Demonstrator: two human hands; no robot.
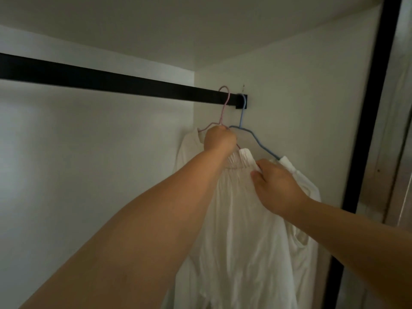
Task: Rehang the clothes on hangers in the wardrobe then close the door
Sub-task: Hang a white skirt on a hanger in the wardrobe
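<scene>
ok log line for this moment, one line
left hand grips pink hanger | right hand pinches white garment | both hangers on rail | blue hanger at wall end

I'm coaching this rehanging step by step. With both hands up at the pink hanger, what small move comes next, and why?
Probably let go. The pink hanger already hooks over the black rail beside the blue hanger. The left hand grips its neck while the right hand pinches the white garment at its gathered top, which looks seated.
</scene>
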